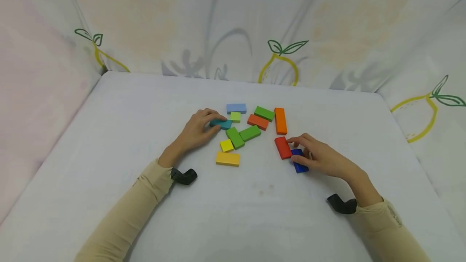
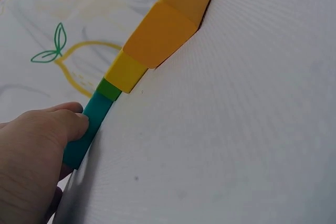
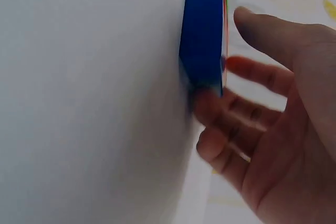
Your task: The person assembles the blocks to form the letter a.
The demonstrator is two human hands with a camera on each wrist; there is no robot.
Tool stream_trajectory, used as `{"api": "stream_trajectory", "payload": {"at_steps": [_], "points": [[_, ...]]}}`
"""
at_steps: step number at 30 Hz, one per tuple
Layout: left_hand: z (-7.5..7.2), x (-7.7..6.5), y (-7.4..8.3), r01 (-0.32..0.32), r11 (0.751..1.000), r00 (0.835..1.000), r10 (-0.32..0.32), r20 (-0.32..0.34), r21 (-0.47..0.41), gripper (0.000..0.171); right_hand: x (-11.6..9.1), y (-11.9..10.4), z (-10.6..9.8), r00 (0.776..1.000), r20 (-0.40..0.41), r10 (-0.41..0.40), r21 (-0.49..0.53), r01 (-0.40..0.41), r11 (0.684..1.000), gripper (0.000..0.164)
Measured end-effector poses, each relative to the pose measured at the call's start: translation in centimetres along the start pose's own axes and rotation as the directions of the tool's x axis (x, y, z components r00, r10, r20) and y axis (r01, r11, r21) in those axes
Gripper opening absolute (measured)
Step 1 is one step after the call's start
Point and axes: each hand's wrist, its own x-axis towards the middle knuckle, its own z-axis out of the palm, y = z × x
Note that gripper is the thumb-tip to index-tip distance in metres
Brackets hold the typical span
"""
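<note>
My left hand (image 1: 199, 129) pinches a teal block (image 1: 224, 125) lying on the table, thumb on its near side. That teal block (image 2: 93, 127) also shows beside the thumb in the left wrist view. My right hand (image 1: 320, 155) is at a dark blue block (image 1: 300, 167), its fingers spread and loosely bent. In the right wrist view the thumb stands apart from the blue block (image 3: 202, 30), while a fingertip overlaps its lower end. The index fingertip is at the edge of a red block (image 1: 282, 148), which lies against the blue one; whether it touches cannot be told.
Between the hands lie green blocks (image 1: 250, 133), an orange-red block (image 1: 258, 122), a small yellow block (image 1: 226, 145) and a yellow-orange block (image 1: 227, 159). Farther back are a light blue block (image 1: 236, 108), a lime block (image 1: 235, 117) and an orange block (image 1: 280, 121). Patterned cloth (image 1: 233, 19) rises behind the table.
</note>
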Motion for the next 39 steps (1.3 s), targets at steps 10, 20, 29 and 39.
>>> {"api": "stream_trajectory", "payload": {"at_steps": [10,20,29,39], "points": [[0.0,-0.1,0.2,0.01,1.0,1.0,-0.01,0.01,-0.004,0.024,-0.2,-2.4,1.3,0.983,-0.085,0.165,-0.123,-0.174,0.977,0.069],[0.1,-0.2,0.2,0.001,1.0,1.0,-0.001,0.011,0.005,0.025,0.4,-3.4,2.2,0.968,-0.158,0.195,-0.23,-0.228,0.946,0.056],[0.1,0.0,0.2,-0.006,1.0,1.0,0.006,0.002,0.009,0.025,0.1,-3.9,2.0,0.973,-0.109,0.205,-0.189,-0.223,0.956,0.057],[0.1,0.0,0.2,-0.002,1.0,1.0,0.002,-0.007,0.02,0.025,-0.2,-4.9,2.5,0.972,-0.069,0.224,-0.082,-0.229,0.97,0.076]]}}
